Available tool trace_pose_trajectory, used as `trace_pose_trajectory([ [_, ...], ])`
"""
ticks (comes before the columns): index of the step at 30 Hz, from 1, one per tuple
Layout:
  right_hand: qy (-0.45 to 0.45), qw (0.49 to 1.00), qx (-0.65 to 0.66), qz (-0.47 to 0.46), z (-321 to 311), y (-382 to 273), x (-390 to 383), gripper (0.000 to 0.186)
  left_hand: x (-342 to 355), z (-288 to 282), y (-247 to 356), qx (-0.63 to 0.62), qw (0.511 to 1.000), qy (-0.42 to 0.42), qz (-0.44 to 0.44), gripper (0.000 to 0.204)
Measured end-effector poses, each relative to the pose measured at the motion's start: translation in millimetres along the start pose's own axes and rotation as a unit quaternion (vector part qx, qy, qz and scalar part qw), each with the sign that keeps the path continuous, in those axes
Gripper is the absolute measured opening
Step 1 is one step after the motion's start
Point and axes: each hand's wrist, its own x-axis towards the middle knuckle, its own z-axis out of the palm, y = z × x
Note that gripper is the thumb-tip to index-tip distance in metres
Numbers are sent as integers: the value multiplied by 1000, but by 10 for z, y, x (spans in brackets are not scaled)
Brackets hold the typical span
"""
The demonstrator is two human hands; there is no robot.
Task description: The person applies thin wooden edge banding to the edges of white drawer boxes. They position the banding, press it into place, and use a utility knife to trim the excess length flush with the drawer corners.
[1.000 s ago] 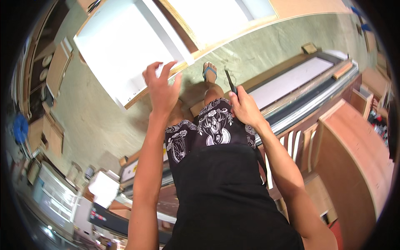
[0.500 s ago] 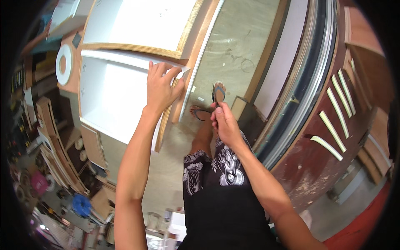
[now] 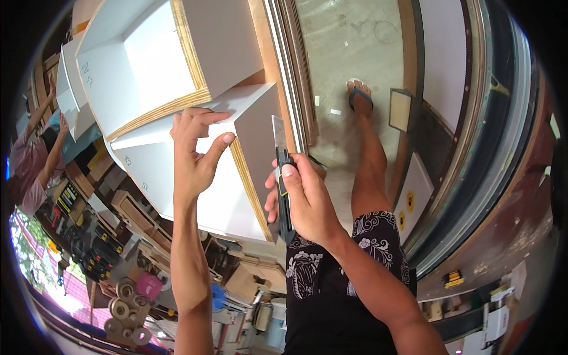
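My right hand (image 3: 310, 204) is closed around a black utility knife (image 3: 284, 198), its blade slid out and pointing away from me. The blade stands beside the corner of a white plywood box (image 3: 258, 133); I cannot tell whether it touches. At that corner my left hand (image 3: 196, 151) rests on the box's white-covered edge, fingers and thumb spread apart. Bare layered plywood shows on the box's right edge. A second white box (image 3: 222, 44) with raw plywood edges sits just beyond it.
Another person's arms (image 3: 52, 151) show at the far left, beside a white panel. Power tools (image 3: 94, 254) and rolls of banding (image 3: 121, 310) lie lower left. To the right runs a dark red table (image 3: 503, 242) with a yellow-black object (image 3: 453, 278) near its edge.
My right hand has risen toward the box, bringing the knife and its blade into plain sight. My left hand stays at the box corner, its thumb now farther from the fingers. The view has shifted.
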Motion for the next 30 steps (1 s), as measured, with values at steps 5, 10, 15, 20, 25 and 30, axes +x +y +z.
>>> trace_pose_trajectory([
  [5, 34, 997, 70, -4, 301, 80, -61, 31, -13, 43, -41, -7, 999, 26, 36, 27],
  [10, 130, 986, -20, -106, 561, 223, -88, 29, -15, 72, -59, -18, 997, 53, 55, 25],
  [15, 208, 940, -195, -189, 653, 343, -107, 45, -4, 66, -79, -18, 996, 54, 61, 22],
  [20, 212, 937, -190, -202, 645, 350, -43, 50, -6, 118, -74, -99, 994, 51, -8, 15],
  [25, 198, 945, -172, -194, 599, 276, 26, 47, 41, 118, -36, -75, 996, 39, -5, 7],
  [30, 175, 959, -157, -159, 578, 276, 63, 38, 38, 81, 2, -117, 991, 15, -56, 10],
])
